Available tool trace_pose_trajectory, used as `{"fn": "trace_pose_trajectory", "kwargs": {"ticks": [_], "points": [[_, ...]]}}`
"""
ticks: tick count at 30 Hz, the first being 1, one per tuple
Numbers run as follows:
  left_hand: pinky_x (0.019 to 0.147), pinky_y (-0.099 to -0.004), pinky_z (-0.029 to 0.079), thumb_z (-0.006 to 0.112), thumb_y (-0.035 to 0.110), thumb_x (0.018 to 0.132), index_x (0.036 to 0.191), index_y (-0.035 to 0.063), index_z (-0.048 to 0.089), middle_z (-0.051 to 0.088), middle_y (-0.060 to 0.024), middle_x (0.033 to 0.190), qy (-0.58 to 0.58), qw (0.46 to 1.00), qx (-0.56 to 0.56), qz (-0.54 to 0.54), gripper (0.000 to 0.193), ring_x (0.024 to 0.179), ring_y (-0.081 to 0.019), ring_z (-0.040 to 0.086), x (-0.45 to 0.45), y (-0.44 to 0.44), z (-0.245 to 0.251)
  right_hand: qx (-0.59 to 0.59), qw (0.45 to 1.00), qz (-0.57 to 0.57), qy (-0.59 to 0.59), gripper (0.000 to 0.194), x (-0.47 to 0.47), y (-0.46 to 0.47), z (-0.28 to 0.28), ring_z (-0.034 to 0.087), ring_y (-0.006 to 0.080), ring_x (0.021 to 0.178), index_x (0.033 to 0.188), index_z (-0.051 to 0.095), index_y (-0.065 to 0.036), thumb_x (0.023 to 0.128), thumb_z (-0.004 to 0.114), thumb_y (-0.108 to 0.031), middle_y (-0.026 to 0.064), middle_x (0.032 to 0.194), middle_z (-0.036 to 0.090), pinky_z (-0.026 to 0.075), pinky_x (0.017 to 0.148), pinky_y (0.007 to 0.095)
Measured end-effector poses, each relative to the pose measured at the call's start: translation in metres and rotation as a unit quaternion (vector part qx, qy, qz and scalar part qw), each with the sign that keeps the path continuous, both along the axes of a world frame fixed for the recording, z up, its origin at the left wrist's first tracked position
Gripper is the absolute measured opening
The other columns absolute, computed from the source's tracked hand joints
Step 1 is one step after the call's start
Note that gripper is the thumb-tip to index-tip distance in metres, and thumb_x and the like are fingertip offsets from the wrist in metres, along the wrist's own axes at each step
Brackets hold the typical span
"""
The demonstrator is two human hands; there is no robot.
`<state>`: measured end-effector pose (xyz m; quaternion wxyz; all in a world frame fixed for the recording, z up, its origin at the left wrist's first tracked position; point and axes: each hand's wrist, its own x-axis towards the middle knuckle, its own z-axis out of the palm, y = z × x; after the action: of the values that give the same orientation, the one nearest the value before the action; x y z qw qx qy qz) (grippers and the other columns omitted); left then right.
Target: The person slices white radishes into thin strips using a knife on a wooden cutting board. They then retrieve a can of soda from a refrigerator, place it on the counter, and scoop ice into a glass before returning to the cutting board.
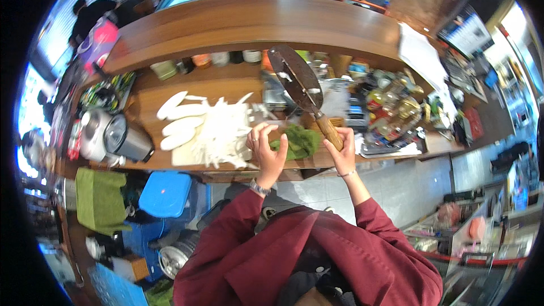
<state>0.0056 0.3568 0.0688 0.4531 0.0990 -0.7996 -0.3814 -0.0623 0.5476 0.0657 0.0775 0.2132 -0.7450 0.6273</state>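
My right hand [345,146] grips the wooden handle of a broad, dark-bladed kitchen knife [293,80]. Its blade is raised over the counter, pointing away from me and a little left, with white bits stuck to it. My left hand [268,151] holds nothing; its fingers are spread beside the right edge of a heap of white vegetable strips [221,129]. The heap covers much of a pale cutting board [182,156]. Long white vegetable slices [180,129] lie at its left. Between my hands is a crumpled green cloth [302,142] on the counter.
A metal-and-white appliance [127,136] stands at the counter's left. Bottles [389,102] crowd a tray [395,149] at the right. A raised wooden shelf [255,19] runs along the back. A blue stool [165,193] is below left. Another person [91,17] is beyond the shelf.
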Motion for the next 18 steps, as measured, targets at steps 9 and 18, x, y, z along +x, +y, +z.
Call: {"fn": "trace_pose_trajectory", "kwargs": {"ticks": [9, 18], "points": [[0.091, -0.0375, 0.033, 0.069, 0.018, 0.074, 0.106, 0.0068, 0.059, 0.047, -0.0094, 0.106, -0.026, 0.95, 0.063, -0.305, 0.035, 0.1, -0.0257, 0.043, -0.061, 0.257, 0.039, -0.029, 0.966, -0.255, 0.019, 0.044, 0.064, 0.249, 0.024, 0.057, 0.0126, 0.091, 0.108, 0.042, -0.001, 0.076, 0.072, -0.001, 0.0083, 0.098, 0.057, 0.046, 0.079, 0.0251], [0.085, -0.0332, 0.036, 0.067, 0.008, 0.076, 0.08, 0.008, 0.065, 0.053, -0.005, 0.094, 0.004, 0.815, 0.053, -0.577, 0.004, 0.094, -0.0214, 0.046, -0.099, 0.536, 0.047, -0.003, 0.847, -0.529, 0.051, 0.043, 0.131, 0.475, 0.027, 0.059, 0.0132, 0.089, 0.108, 0.043, -0.002, 0.076, 0.073, -0.004, 0.0081, 0.096, 0.059, 0.047, 0.078, 0.0258]]}}
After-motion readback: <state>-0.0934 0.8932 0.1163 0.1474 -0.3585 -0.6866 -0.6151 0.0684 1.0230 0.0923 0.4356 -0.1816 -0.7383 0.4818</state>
